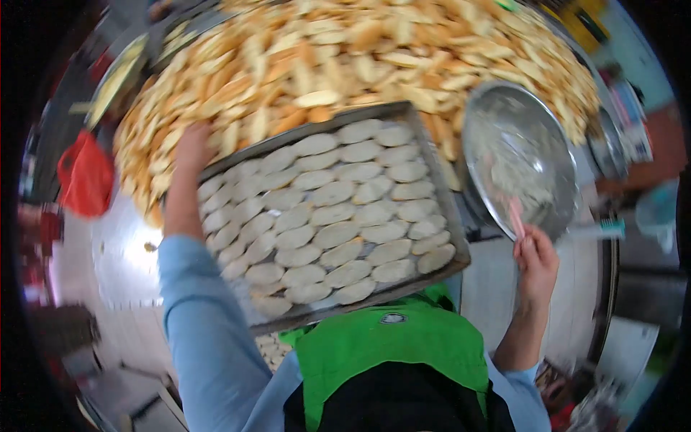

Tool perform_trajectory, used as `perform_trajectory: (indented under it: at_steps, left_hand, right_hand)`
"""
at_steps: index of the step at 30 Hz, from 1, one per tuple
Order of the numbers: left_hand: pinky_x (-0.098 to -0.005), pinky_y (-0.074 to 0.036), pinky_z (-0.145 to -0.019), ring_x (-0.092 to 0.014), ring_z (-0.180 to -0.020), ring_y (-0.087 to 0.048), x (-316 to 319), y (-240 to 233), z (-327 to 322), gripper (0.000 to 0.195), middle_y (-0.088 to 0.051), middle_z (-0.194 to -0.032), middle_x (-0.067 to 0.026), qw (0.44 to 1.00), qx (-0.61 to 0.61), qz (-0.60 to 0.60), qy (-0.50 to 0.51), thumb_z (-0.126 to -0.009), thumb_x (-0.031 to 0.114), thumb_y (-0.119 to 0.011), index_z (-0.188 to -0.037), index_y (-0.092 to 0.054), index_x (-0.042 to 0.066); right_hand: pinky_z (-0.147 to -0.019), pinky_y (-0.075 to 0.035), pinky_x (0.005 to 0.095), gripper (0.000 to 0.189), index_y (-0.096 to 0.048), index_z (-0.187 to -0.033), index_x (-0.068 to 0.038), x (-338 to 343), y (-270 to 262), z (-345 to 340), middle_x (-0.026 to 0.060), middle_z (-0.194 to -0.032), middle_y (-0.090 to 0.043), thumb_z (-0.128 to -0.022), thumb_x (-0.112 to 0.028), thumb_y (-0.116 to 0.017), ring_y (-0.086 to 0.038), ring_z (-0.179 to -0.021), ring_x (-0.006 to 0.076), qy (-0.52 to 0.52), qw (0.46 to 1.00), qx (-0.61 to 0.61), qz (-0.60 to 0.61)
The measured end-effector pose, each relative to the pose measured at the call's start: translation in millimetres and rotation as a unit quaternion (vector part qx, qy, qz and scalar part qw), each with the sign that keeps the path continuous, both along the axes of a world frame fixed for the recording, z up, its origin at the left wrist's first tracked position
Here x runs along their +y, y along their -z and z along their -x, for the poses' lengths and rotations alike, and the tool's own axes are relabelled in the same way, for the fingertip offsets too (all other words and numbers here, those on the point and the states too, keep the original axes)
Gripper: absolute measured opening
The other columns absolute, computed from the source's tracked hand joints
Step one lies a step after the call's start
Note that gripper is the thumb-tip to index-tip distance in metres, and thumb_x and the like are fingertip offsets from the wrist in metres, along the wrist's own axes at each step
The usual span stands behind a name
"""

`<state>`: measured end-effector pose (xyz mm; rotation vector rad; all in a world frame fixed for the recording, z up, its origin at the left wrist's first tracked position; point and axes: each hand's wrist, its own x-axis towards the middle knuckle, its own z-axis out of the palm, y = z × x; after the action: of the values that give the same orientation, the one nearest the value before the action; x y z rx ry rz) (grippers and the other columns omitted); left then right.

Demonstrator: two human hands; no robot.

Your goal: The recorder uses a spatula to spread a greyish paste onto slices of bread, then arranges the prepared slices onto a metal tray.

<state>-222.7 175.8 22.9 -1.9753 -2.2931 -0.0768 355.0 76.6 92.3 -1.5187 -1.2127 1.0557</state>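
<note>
In my right hand [537, 256] is the pink handle of a spatula or spreader [516, 216], whose far end lies in a tilted metal bowl [562, 173]. Pale, thick paste [518, 175] smears the bowl's inside. My left hand [193, 146] reaches into the near left edge of a large heap of sliced bread [318, 65]; its fingers are blurred and partly hidden, so what they hold is unclear. Between my arms a dark metal baking tray [440, 175] sits at a slant. Rows of oval bread slices [332, 193] with a pale coating cover most of it.
At the left hang a red plastic bag [86, 175] and, above it, a basin [116, 81] with pale contents. Another metal bowl [609, 143] stands beyond the heap on the right. A turquoise-ended brush-like tool [607, 229] lies right of the big bowl.
</note>
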Motion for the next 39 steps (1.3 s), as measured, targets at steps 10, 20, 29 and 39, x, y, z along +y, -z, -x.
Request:
perform_trajectory:
  at_steps: [10,20,29,39]
  left_hand:
    - [-0.0225,-0.045,-0.058,-0.016,-0.07,-0.056,-28.9,-12.7,-25.7,0.017,-0.057,-0.089,-0.0067,0.585,-0.752,-0.293,-0.082,-0.082,0.009,-0.051,-0.098,-0.049,0.004]
    - [-0.0252,-0.05,-0.067,-0.021,-0.076,-0.057,-83.4,8.2,-192.0,0.034,-0.054,-0.104,-0.0125,0.275,-0.952,-0.136,-0.014,-0.081,0.017,-0.053,-0.112,-0.044,0.003]
    - [-0.0336,-0.05,-0.072,-0.027,-0.087,-0.057,-53.8,-22.6,-286.6,0.031,-0.051,-0.106,-0.0194,0.235,-0.969,0.077,-0.003,-0.085,0.011,-0.034,-0.113,-0.038,-0.002]
    - [-0.0301,-0.049,-0.078,-0.022,-0.094,-0.055,-82.6,-44.2,-290.4,0.036,-0.049,-0.111,-0.0144,0.26,-0.965,0.004,-0.029,-0.085,0.014,-0.044,-0.118,-0.035,0.003]
  right_hand:
    - [-0.068,-0.043,0.0383,0.023,-0.06,-0.096,-0.01,171.9,17.9,-56.2,0.0158,-0.083,-0.06,-0.079,-0.016,-0.046,-0.057,-0.079,0.0313,-0.031,0.829,-0.557,-0.035]
    - [-0.043,-0.033,0.0212,0.017,-0.058,-0.09,0.002,180.3,12.9,-109.1,0.0036,-0.06,-0.051,-0.079,-0.008,-0.049,-0.043,-0.048,0.009,-0.143,0.973,-0.131,0.127]
    - [-0.041,-0.028,0.0177,0.021,-0.053,-0.099,0.003,56.2,6.7,-32.2,0.0044,-0.065,-0.052,-0.082,-0.009,-0.05,-0.041,-0.048,0.0072,-0.112,0.972,0.204,0.035]
    - [-0.053,-0.033,0.0196,0.023,-0.052,-0.105,0.002,12.6,66.4,95.3,0.0047,-0.075,-0.051,-0.083,-0.004,-0.048,-0.041,-0.061,0.008,-0.201,0.954,0.203,-0.091]
